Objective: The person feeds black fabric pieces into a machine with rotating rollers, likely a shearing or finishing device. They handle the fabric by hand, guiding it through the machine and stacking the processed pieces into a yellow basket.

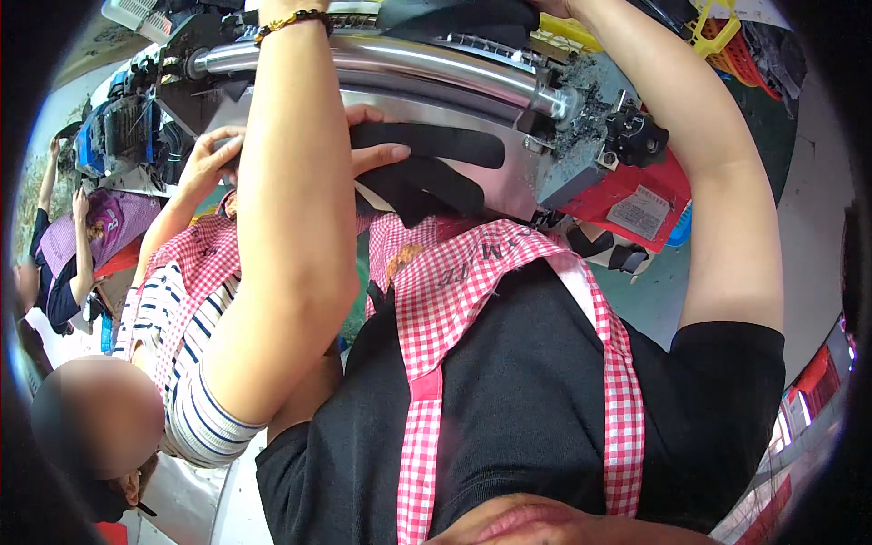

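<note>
Reaching upward, both of our forearms rise from the lower edge toward the top of the frame. Our left arm [291, 227], with a beaded bracelet [292, 20] at the wrist, crosses in front of a shiny metal roller [409, 64] on a machine [509, 154]; the left hand itself lies past the top edge, so we cannot tell whether it is open or closed. Our right arm [718, 182] climbs to the upper edge as well, its hand cut off above the machine, its grip not visible.

Just below the roller, black foam pieces [427, 150] lie on the machine's steel plate. A co-worker's hand [372, 136] rests on these pieces, another co-worker's hand [211, 154] beside it to the left.

To the right, a red tray [636, 195] holds a white slip. A yellow basket [718, 32] sits at the top right.
</note>
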`<state>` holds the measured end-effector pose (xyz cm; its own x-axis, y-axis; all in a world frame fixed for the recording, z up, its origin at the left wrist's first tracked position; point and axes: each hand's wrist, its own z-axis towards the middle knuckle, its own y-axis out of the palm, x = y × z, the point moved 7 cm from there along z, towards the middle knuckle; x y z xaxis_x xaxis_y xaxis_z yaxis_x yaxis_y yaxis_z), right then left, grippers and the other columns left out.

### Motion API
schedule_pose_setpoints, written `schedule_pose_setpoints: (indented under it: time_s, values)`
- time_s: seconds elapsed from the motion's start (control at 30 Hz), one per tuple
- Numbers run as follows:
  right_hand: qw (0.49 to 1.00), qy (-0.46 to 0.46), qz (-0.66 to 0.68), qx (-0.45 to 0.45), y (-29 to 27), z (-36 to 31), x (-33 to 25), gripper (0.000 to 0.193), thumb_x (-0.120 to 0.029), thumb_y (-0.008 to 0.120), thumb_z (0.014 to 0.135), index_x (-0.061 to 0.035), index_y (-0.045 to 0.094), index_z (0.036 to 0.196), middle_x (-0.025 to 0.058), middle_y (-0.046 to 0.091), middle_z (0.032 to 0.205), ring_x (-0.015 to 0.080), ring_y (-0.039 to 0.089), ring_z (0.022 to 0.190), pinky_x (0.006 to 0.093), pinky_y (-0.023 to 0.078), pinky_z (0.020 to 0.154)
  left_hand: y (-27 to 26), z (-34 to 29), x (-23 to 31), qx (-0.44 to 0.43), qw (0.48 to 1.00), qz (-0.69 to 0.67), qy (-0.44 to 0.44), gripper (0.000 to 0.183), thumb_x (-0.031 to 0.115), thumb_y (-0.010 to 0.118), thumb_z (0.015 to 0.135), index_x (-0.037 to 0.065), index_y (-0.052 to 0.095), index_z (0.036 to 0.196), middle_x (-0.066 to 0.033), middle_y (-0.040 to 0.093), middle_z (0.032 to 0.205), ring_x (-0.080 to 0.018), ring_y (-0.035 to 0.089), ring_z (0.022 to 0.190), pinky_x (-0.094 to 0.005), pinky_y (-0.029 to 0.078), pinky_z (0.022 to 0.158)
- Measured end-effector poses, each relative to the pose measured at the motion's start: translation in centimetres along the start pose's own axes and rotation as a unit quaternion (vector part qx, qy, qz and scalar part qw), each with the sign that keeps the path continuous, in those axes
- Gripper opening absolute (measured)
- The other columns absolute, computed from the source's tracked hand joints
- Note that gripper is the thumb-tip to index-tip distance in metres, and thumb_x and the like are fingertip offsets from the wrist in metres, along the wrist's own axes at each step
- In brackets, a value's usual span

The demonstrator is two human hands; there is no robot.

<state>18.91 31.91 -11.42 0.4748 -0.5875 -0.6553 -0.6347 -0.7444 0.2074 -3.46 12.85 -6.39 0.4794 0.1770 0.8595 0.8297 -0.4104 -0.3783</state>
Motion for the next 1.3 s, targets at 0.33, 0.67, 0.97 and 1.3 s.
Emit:
schedule_pose_setpoints:
  time_s: [0.33,0.67,0.97,1.3]
  values:
    - [0.995,-0.009,-0.099,-0.005,-2.9,3.4,2.7,0.053,-0.055,0.065,0.099,-0.0080,0.074,0.121,0.0055,0.072,0.119,0.0152,0.065,0.105,0.0336,0.049,0.091,-0.1,0.1,-0.7,-0.007,0.981,-0.086,-0.173,0.035,0.025,0.085,0.086,0.005,0.072,0.111,-0.0025,0.074,0.095,-0.0095,0.067,0.084,-0.0254,0.052,0.076]
    - [0.999,0.032,0.008,-0.015,-3.4,1.6,3.7,0.053,-0.056,0.062,0.099,-0.0091,0.073,0.120,0.0083,0.073,0.117,0.0193,0.067,0.104,0.0344,0.051,0.092,0.6,2.9,0.2,0.076,0.980,-0.138,-0.124,0.042,0.026,0.087,0.084,0.001,0.070,0.112,-0.0046,0.073,0.097,-0.0116,0.066,0.090,-0.0259,0.052,0.085]
    - [0.998,-0.012,-0.042,0.037,-2.6,0.7,1.5,0.043,-0.047,0.071,0.096,-0.0084,0.075,0.114,0.0033,0.071,0.104,0.0141,0.062,0.098,0.0308,0.048,0.087,0.4,-0.3,0.5,0.056,0.970,-0.182,-0.151,0.038,0.023,0.086,0.085,0.001,0.069,0.111,-0.0046,0.072,0.095,-0.0113,0.067,0.085,-0.0249,0.052,0.079]
    - [0.997,-0.045,-0.052,0.036,-3.9,3.5,2.8,0.029,-0.024,0.072,0.095,-0.0059,0.074,0.117,0.0025,0.073,0.099,0.0140,0.065,0.088,0.0321,0.051,0.080,0.1,-1.8,0.7,0.075,0.963,-0.209,-0.155,0.035,0.020,0.084,0.087,0.001,0.067,0.111,-0.0046,0.071,0.093,-0.0109,0.067,0.079,-0.0238,0.053,0.073]
